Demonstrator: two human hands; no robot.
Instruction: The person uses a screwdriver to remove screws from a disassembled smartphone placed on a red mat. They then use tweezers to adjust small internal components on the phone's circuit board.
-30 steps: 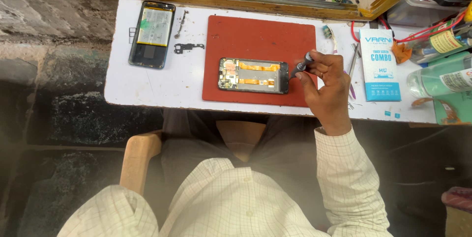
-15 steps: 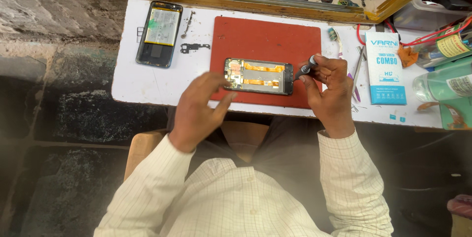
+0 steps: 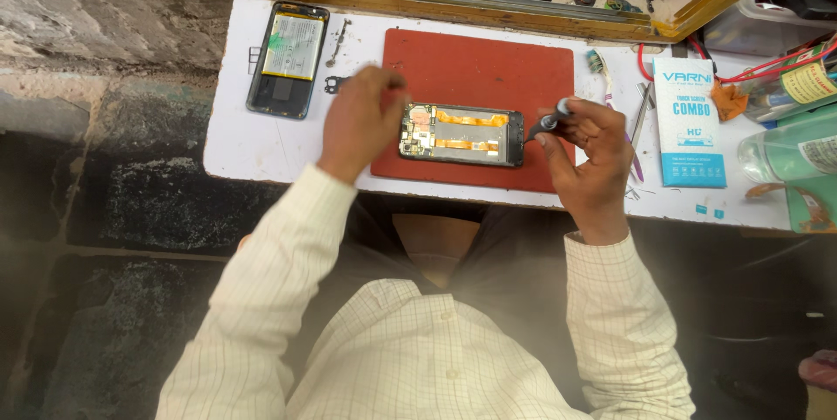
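- Head view: we see the opened phone (image 3: pixel 462 134) lying flat near the middle of the red mat (image 3: pixel 488 71), its orange flex cables and circuit board facing up.
- Our left hand (image 3: pixel 359 119) rests at the phone's 9 o'clock end, fingers curled down onto the mat's edge and touching the frame; whether it actually pinches anything we cannot tell.
- Our right hand (image 3: pixel 588 137) sits at the phone's 3 o'clock end, closed around a small screwdriver (image 3: pixel 545 122) whose tip points at that end of the frame.
- We judge the step in hand to be work on the phone's internals at the 3 o'clock end, with the left hand steadying the body.
- The next move seems to call for a still phone and a tip seated squarely before any turning.
- At 10 o'clock from the mat lies a second phone shell (image 3: pixel 288 58) with its battery showing; a blue-and-white packet (image 3: pixel 689 124) lies at 3 o'clock, tweezers (image 3: pixel 641 115) just beside it.
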